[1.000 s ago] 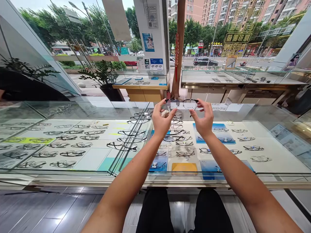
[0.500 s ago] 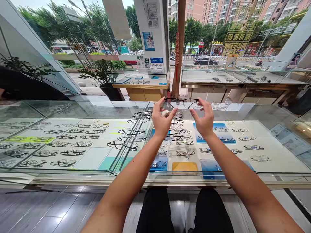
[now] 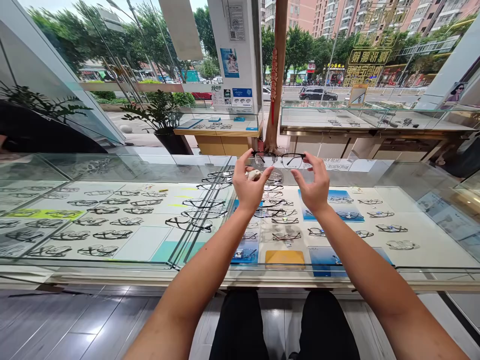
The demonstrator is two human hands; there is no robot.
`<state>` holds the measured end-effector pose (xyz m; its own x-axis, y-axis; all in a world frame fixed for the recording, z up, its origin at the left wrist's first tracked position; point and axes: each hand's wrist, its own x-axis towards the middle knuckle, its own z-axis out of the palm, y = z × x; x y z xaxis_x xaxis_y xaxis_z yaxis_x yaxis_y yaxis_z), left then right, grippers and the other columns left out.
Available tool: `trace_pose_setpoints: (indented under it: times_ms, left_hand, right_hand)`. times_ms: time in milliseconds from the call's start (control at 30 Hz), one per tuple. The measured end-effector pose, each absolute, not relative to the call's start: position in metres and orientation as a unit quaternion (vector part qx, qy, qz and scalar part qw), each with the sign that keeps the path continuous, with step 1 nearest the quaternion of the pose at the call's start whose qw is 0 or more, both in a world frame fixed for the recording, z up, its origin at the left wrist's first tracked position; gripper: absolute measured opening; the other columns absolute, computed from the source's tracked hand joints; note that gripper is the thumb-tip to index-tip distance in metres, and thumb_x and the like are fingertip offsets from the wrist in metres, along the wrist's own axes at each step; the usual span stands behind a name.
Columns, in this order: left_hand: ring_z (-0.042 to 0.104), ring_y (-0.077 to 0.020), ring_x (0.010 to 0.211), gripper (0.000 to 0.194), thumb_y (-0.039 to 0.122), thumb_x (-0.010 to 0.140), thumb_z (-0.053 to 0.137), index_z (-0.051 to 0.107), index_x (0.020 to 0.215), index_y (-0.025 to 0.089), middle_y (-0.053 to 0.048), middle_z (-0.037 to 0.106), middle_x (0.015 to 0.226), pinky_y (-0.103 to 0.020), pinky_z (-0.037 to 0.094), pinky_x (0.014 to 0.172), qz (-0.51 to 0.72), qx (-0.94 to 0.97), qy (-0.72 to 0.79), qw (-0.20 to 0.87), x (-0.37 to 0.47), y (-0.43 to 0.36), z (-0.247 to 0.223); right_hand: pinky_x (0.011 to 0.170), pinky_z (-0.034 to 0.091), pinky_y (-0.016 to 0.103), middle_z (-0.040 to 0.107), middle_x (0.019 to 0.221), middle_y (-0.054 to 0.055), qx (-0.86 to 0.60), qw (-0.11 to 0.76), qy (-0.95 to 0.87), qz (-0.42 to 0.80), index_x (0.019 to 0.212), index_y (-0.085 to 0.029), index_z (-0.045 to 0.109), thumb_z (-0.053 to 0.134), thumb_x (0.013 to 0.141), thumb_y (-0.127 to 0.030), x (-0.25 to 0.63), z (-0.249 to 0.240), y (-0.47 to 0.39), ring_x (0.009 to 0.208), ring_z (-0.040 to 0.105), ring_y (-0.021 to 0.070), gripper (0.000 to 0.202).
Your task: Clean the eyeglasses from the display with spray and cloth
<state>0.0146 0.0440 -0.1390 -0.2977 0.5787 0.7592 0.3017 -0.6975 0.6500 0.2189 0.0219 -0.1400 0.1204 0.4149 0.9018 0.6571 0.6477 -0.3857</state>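
A pair of eyeglasses (image 3: 278,156) with a dark upper rim and clear lenses is held up level above the glass counter. My left hand (image 3: 248,184) is closed with its fingertips on the left end of the frame. A small crumpled whitish piece (image 3: 254,175), perhaps a cloth, is also tucked in that hand. At the other end, my right hand (image 3: 314,184) pinches the frame's right corner between fingers, its thumb below. Both temples appear to be unfolded. Beneath the hands, several other eyeglasses (image 3: 286,236) lie inside the display case.
The glass display case (image 3: 442,235) spans the width in front of me. Inside are rows of eyeglasses, blue cards (image 3: 328,260) and a yellow case (image 3: 285,258). Beyond stand a potted plant (image 3: 168,125), a wooden post (image 3: 276,75) and more showcases (image 3: 330,120) by the window.
The eyeglasses and both hands have shifted very slightly left, with a small tilt of the frame. Both hands keep the same hold.
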Motion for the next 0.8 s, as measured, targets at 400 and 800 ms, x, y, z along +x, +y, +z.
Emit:
trace_pose_setpoints:
  times_ms: [400, 800]
  left_hand:
    - [0.06, -0.0141, 0.076, 0.072, 0.072, 0.086, 0.088, 0.067, 0.143, 0.034, -0.01, 0.071, 0.143, -0.036, 0.057, 0.076, 0.716, 0.589, 0.373, 0.043, 0.0143, 0.0408, -0.1355]
    - [0.071, -0.0243, 0.108, 0.07, 0.068, 0.084, 0.091, 0.07, 0.14, 0.032, -0.012, 0.072, 0.138, -0.039, 0.06, 0.091, 0.711, 0.588, 0.376, 0.088, 0.0145, 0.0443, -0.1375]
  right_hand:
    - [0.101, 0.066, 0.058, 0.079, 0.14, 0.011, -0.389, 0.649, -0.65, -0.062, 0.152, -0.035, 0.065, 0.064, 0.109, -0.052, 0.2161, -0.1381, 0.0167, 0.126, 0.076, 0.0329, 0.047]
    - [0.092, 0.066, 0.048, 0.085, 0.122, 0.01, -0.415, 0.699, -0.582, 0.035, 0.122, -0.029, 0.082, 0.059, 0.11, -0.056, 0.2187, -0.1354, 0.0229, 0.113, 0.08, 0.0276, 0.038]
